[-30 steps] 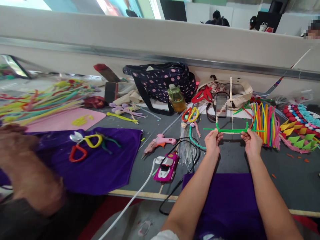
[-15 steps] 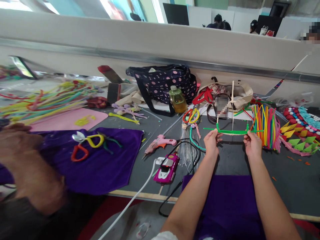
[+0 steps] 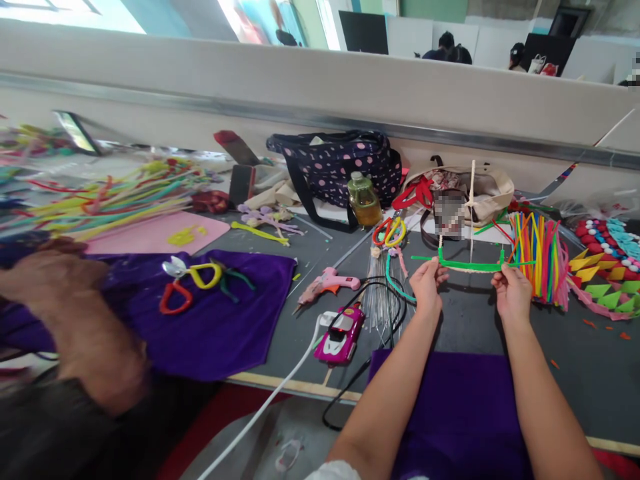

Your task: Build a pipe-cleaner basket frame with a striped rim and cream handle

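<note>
Green pipe-cleaner frame [image 3: 470,266] held above the counter [image 3: 575,347], long axis running left to right between both hands. Left hand [image 3: 427,287] pinching its left end, right hand [image 3: 511,293] pinching its right end, fingers [image 3: 434,269] closed narrow on the strip. Thin pale sticks rising upright from the frame. Upright pipe-cleaner bundle [image 3: 537,257] just beside the right hand. Both hands equally near.
</note>
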Available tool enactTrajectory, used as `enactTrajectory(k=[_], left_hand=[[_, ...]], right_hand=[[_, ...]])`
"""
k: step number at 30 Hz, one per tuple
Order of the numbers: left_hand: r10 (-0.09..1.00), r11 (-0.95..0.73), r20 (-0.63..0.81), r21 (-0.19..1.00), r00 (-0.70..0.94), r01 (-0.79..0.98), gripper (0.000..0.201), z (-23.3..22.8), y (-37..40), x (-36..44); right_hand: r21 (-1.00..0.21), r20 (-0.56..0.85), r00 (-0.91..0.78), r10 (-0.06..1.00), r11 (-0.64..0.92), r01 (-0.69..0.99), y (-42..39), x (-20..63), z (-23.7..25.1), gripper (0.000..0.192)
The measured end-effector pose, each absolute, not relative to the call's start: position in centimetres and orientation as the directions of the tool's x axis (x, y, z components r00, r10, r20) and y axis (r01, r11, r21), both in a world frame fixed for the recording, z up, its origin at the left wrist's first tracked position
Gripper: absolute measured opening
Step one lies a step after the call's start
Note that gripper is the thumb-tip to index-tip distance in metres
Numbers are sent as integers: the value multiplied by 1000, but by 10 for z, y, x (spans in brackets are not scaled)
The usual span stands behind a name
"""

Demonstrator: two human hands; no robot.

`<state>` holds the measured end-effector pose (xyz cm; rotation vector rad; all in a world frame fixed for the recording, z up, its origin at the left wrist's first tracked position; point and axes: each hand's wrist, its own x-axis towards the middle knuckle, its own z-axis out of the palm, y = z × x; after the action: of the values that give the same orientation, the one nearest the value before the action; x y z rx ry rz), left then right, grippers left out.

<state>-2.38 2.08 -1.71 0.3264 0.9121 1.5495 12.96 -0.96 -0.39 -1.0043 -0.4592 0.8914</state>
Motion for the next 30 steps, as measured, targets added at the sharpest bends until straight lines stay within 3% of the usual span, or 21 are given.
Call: enactTrajectory(k=[9,19,24,30], left_hand=[[931,79,-307,698,-198,-711,33,-13,19,-24],[978,43,-158,788,-134,-614,45,-8,18,-21],[987,0,-87,835,-134,-550,38,-9,17,-21],[982,-3,-117,773,-148,-635,37,-9,18,-20]], right_hand=[[-863,-64,611,789,263,-431,-8,132,-6,23],[-854,-32,629,776,306,-420,-9,136,-3,22],[-863,-25,639,768,306,-402,-11,137,-1,22],[-872,-2,639,769,312,-378,-11,133,0,22]])
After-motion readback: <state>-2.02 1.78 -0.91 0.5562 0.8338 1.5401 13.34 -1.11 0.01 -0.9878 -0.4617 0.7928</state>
